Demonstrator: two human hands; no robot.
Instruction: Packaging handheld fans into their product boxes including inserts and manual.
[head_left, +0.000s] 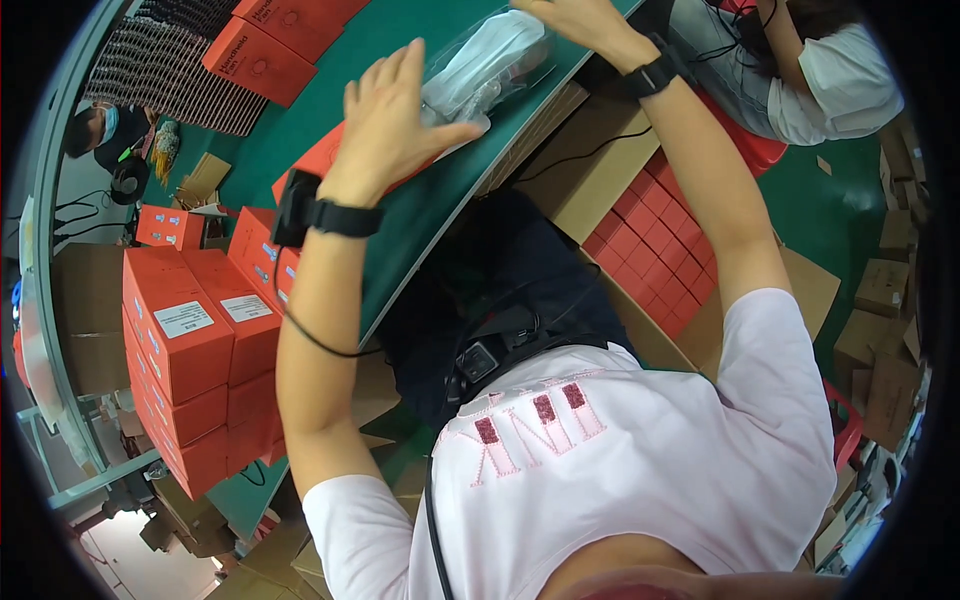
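- My landmark is the clear plastic bag (490,62) of white, folded, soft-looking items; it lies on the green table (330,110), near the table's edge on my side.
- The bag's long axis runs slantwise, from its low end by my left thumb up toward my right hand.
- My left hand (395,125) sits at the bag's lower-left end, fingers spread and lifted, palm down. My thumb reaches along the bag's near edge and touches it. The hand is wide open and grips nothing; it looks to be pressing or steadying rather than holding.
- My right hand (575,22) lies at the bag's far upper end, partly cut off by the top of the view. It rests over that end of the bag, but I cannot tell whether the fingers are closed on the plastic or only laid flat.
- Both hands bracket the bag, one at each end; the left shows more plainly and seems nearer its middle.
- Both arms stretch forward from my shoulders, elbows nearly straight, each wrist wearing a black band (345,217).
- A flat orange-red box (320,160) lies under my left hand, just left of the bag.
- More orange-red boxes (262,60) lie farther left of the bag on the table, and a stack of orange-red boxes (190,340) stands well below-left of it, off the table.
- Right of the bag, another person (810,70) in a white shirt sits nearby.
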